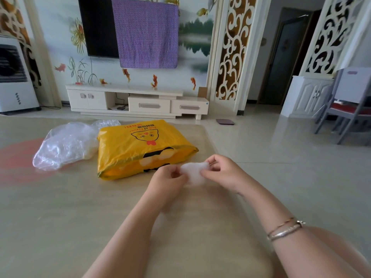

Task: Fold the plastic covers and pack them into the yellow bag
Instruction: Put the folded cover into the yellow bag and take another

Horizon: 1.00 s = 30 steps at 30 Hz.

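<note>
The left hand (170,177) and the right hand (219,171) together held a small, folded-up clear plastic cover (193,173) above the beige tabletop (80,207), each hand pinching one end of the bundle with curled fingers. The bundle hung just in front of the yellow bag (140,147), close to its near right corner. The bag lay flat on the tabletop, printed with a cartoon face and the words "Full of Flavor", its open mouth turned toward the person. To the left of the bag, touching its side, lay a loose heap of crumpled clear plastic covers (66,145). Two bracelets (285,229) circled the right wrist. Beyond the tabletop stood a white TV cabinet (128,99) against a painted wall, with a purple cloth (146,35) draped over part of the television (98,27).
</note>
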Each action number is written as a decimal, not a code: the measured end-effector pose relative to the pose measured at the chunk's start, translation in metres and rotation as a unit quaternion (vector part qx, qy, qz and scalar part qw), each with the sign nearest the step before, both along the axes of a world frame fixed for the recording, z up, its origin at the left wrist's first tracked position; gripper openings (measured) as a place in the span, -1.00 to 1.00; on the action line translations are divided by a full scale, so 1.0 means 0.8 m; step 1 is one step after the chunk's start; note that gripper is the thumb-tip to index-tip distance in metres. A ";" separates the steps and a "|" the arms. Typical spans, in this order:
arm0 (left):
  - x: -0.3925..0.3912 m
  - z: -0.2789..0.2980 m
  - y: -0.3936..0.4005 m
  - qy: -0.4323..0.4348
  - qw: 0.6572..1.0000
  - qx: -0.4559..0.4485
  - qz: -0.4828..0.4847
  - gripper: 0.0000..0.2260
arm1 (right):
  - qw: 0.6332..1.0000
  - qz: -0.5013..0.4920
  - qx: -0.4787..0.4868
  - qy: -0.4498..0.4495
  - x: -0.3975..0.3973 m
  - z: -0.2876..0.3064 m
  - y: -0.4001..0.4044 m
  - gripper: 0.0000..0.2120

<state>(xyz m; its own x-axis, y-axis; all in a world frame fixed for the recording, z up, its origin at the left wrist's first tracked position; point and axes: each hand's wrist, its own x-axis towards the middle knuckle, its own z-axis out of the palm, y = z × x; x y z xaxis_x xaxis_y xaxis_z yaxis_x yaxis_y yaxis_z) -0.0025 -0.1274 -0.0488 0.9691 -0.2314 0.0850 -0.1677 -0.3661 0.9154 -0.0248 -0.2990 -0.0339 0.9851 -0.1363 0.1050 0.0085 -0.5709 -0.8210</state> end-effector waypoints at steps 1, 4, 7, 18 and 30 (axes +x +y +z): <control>0.001 0.000 0.000 0.007 1.000 0.000 0.009 -0.90 | 1.000 -0.011 0.015 -0.002 0.005 -0.002 0.001 -0.86; 0.002 -0.003 -0.004 0.017 0.999 0.015 0.046 -0.82 | 0.999 -0.037 0.019 -0.009 0.018 -0.013 0.005 -0.86; 0.008 -0.004 -0.012 0.018 0.996 0.061 0.067 -0.83 | 0.997 -0.064 -0.041 -0.030 0.025 -0.020 0.009 -0.89; 0.014 -0.007 -0.013 0.038 0.993 0.072 0.087 -0.65 | 0.993 -0.032 -0.113 0.011 0.029 -0.018 0.018 -0.95; 0.001 0.035 0.050 -0.067 0.993 0.041 0.093 -0.88 | 0.990 0.029 0.093 -0.103 0.008 0.006 0.042 -0.77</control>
<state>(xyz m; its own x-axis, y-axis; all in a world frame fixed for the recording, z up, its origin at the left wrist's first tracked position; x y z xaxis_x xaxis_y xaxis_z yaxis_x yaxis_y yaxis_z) -0.0018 -0.0876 -0.0209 0.9769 -0.0611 0.2048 -0.2090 -0.4738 0.8555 -0.0187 -0.2653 -0.0292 0.9519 -0.1164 0.2833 0.2150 -0.4046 -0.8888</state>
